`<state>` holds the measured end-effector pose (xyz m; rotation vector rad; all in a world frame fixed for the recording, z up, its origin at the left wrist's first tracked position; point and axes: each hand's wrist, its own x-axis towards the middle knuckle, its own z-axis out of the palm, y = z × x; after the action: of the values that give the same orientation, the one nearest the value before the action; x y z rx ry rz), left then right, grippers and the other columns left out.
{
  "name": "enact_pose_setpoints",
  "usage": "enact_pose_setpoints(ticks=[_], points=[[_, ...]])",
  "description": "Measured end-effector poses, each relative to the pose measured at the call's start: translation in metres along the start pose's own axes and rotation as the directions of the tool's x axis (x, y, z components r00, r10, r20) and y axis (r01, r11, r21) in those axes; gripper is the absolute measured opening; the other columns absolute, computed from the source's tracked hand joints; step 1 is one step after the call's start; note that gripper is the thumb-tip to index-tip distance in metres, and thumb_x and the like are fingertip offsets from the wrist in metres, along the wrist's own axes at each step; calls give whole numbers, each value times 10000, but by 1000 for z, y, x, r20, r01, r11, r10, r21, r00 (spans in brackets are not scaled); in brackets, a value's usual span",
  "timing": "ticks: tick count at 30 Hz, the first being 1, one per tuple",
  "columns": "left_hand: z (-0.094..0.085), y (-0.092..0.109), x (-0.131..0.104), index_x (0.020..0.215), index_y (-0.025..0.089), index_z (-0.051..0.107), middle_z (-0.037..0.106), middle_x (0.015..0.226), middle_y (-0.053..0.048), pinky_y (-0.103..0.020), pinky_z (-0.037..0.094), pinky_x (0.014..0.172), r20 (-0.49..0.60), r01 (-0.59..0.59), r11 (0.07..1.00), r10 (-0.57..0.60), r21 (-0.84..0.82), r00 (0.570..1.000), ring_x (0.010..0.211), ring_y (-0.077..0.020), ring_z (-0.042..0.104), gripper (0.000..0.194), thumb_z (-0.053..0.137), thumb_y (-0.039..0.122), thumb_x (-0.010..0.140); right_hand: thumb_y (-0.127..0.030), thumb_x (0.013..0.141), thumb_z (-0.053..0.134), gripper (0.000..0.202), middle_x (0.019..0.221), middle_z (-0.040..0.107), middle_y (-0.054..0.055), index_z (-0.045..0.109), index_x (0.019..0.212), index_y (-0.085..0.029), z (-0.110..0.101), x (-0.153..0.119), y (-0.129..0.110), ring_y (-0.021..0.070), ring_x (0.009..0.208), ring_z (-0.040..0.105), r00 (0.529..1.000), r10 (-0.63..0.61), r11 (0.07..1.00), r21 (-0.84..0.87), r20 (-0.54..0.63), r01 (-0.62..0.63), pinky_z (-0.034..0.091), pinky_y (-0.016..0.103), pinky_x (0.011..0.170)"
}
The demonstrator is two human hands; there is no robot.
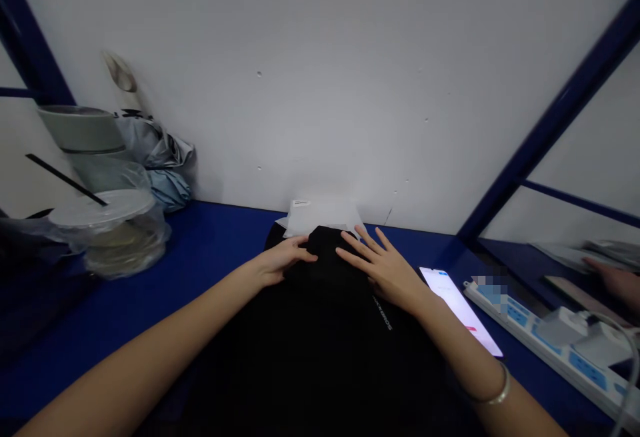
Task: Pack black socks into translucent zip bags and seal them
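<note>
Black fabric contacted: left hand half-curled, grip unclear; right hand splayed wide. Light, even pressure advised.

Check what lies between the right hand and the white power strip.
The head view shows a phone, its screen lit, lying on the blue table between the right hand and the power strip.

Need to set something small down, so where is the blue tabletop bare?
The blue tabletop is bare between the bagged cup and the black item, beyond the left forearm. A narrower bare strip lies between the right hand, the phone and the wall. Crowded: far left around the cup and grey-green container, right by the power strip.
</note>
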<state>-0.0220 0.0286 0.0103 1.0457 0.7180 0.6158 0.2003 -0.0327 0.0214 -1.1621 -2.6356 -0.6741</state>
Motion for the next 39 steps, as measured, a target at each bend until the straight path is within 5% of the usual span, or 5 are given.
enact_pose_setpoints(ticks=[10,18,23,32,39], points=[[-3,7,-1,1092,197,471,622,730,-1,-216,453,524,-163,-52,992,70,115,984,591,-116,592,452,603,178,660,-128,845,431,400,1278,479,5,438,1226,-248,11,23,-13,166,1274,282,888,-289,957,-110,-357,267,323,392,1026],[-13,-5,11,910,188,515,610,933,-63,-350,439,779,-87,-73,148,841,986,535,916,-206,566,140,451,222,790,-150,867,377,390,1251,503,73,432,1246,-225,32,18,13,212,1218,387,714,142,990,99,-686,-101,391,451,962],[-7,-13,28,979,148,518,558,1081,-128,-510,255,968,179,99,-298,773,950,609,1154,-289,404,216,453,251,801,-93,848,396,470,1261,495,48,367,1285,-261,46,15,13,201,1180,439,556,359,932,264,-749,-247,429,428,946],[-14,-14,40,1076,139,512,618,985,-107,-349,432,772,2,150,-162,687,975,726,905,-235,577,287,393,220,827,-142,853,403,504,1288,468,2,287,1316,-305,54,14,9,178,1167,454,510,428,899,296,-746,-322,429,395,962],[-15,-16,32,1103,203,500,537,1180,-106,-260,456,633,209,-9,-288,672,958,710,763,-165,617,391,328,50,788,-223,852,432,447,1241,509,51,358,1293,-230,50,19,5,193,1146,477,213,600,772,489,-771,-406,429,400,960]])
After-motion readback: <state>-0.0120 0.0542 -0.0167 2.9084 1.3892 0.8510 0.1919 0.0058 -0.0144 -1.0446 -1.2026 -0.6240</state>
